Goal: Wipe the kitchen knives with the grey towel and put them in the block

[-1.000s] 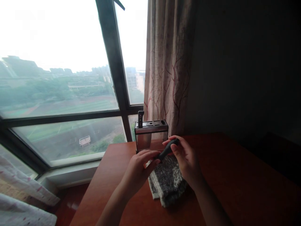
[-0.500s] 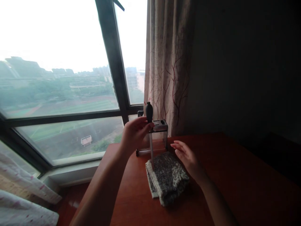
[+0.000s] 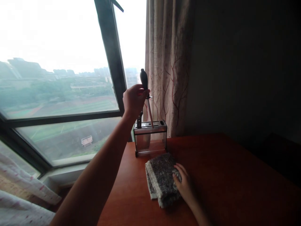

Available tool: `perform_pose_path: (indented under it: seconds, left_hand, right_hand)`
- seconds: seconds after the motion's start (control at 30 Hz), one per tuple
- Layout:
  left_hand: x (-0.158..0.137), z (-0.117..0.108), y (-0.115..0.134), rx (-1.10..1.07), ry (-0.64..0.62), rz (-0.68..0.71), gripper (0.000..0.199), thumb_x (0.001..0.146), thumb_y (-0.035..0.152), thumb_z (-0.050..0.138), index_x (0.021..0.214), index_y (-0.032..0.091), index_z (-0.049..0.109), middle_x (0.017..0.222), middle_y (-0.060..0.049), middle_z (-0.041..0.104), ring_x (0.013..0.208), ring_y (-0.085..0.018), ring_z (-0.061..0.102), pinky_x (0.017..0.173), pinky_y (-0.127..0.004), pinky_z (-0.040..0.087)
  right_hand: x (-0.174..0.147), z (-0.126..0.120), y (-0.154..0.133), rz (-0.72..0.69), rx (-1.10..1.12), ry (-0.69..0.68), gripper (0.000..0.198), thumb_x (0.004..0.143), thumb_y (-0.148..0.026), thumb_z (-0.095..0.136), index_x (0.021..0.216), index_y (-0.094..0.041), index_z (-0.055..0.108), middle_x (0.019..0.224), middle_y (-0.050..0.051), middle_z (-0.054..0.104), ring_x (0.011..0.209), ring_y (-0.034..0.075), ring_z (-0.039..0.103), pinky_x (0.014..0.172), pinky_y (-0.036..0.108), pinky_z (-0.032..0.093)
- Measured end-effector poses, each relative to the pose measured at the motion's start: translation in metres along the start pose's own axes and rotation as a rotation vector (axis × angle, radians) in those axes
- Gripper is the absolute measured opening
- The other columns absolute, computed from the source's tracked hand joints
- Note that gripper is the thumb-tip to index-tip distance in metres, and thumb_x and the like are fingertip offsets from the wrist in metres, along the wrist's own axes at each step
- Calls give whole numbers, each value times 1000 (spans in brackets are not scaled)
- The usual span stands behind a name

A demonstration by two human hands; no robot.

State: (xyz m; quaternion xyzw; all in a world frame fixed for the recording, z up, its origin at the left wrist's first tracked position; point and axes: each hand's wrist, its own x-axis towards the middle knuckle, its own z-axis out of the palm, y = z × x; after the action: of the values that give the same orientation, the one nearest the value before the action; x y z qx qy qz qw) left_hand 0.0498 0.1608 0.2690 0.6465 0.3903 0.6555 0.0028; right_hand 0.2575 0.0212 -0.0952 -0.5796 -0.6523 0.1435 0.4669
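Note:
My left hand [image 3: 135,97] grips a honing steel [image 3: 144,78] by the lower part of its black handle. Its thin rod points down, and the tip is at the top of a clear-sided knife block [image 3: 150,139]; I cannot tell whether it has entered a slot. Another dark handle [image 3: 139,121] sticks up from the left end of the block, with a blade showing through the clear wall. My right hand [image 3: 184,182] rests with fingers apart on the right side of a folded grey-and-white towel [image 3: 162,175], which lies on the table in front of the block.
The reddish-brown wooden table [image 3: 225,175] reaches to the right. Behind the block hangs a patterned curtain [image 3: 168,69], beside a dark-framed window [image 3: 110,56]. More curtain fabric [image 3: 23,204] is at the lower left.
My left hand has lifted the honing steel from near the towel up and away, over the knife block. My right hand has come down and left onto the towel.

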Motion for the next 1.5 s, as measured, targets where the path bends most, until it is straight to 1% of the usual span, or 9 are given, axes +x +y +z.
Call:
perform_pose_path:
  seconds: [0.2, 0.4, 0.6, 0.93, 1.17, 1.27, 1.37, 1.43, 1.5]
  left_hand:
    - [3, 9, -20, 42, 62, -5, 18, 73, 28, 72, 88, 21, 72, 78, -1, 76, 74, -19, 73, 66, -28, 58]
    - [1, 11, -32, 50, 68, -17, 19, 75, 29, 70, 92, 22, 72, 81, -1, 76, 76, -20, 73, 69, -30, 58]
    - [-1, 14, -33, 74, 67, -43, 20, 75, 32, 69, 92, 23, 72, 83, -1, 76, 78, -20, 73, 71, -32, 59]
    - [-8, 13, -27, 118, 49, -18, 17, 76, 33, 68, 90, 24, 71, 83, 0, 76, 78, -20, 73, 69, -31, 58]
    - [-1, 17, -30, 241, -43, -35, 18, 77, 35, 66, 92, 24, 66, 86, -1, 76, 76, -21, 72, 71, -32, 55]
    - [6, 18, -29, 347, -91, -11, 32, 79, 31, 65, 110, 26, 61, 89, -3, 76, 76, -23, 71, 74, -37, 53]
    - [12, 21, -30, 448, -167, 10, 55, 80, 28, 63, 132, 26, 46, 92, -5, 75, 80, -26, 70, 78, -41, 51]
    - [12, 25, -32, 507, -241, 12, 63, 81, 28, 61, 140, 26, 37, 93, -7, 75, 83, -27, 69, 77, -40, 50]
    - [11, 28, -35, 582, -332, 9, 62, 83, 30, 58, 141, 26, 35, 94, -8, 75, 86, -29, 69, 75, -39, 50]
  right_hand:
    - [-3, 0, 1, -15, -4, 12, 33, 88, -28, 50, 118, -20, 62, 128, 12, 60, 119, 27, 57, 102, 42, 47]
    - [-4, -2, -1, -12, -12, 14, 33, 89, -29, 50, 118, -19, 62, 128, 12, 60, 118, 27, 57, 102, 43, 48]
    - [-4, -1, 0, -26, -6, 24, 33, 89, -29, 50, 118, -20, 62, 128, 12, 61, 118, 27, 57, 102, 43, 48]
    - [-4, -2, -1, -17, -10, 11, 34, 89, -29, 49, 119, -19, 61, 130, 12, 60, 120, 27, 56, 103, 44, 47]
    - [-4, -3, -2, -15, 0, 18, 33, 89, -30, 49, 118, -19, 62, 129, 12, 60, 119, 27, 57, 103, 43, 47]
    - [-4, -2, -1, -17, 2, 14, 34, 89, -30, 49, 118, -19, 62, 129, 13, 60, 119, 27, 57, 103, 44, 47]
    - [-4, -2, 0, -17, 13, 16, 34, 89, -29, 49, 118, -19, 63, 129, 12, 60, 119, 27, 57, 103, 44, 47]
    - [-4, -2, 1, -19, 20, 22, 34, 89, -29, 50, 118, -20, 63, 128, 12, 61, 119, 27, 57, 103, 44, 47]
    - [-4, -2, 1, -20, 20, 22, 34, 89, -30, 50, 118, -20, 63, 128, 12, 61, 119, 27, 57, 103, 44, 47]
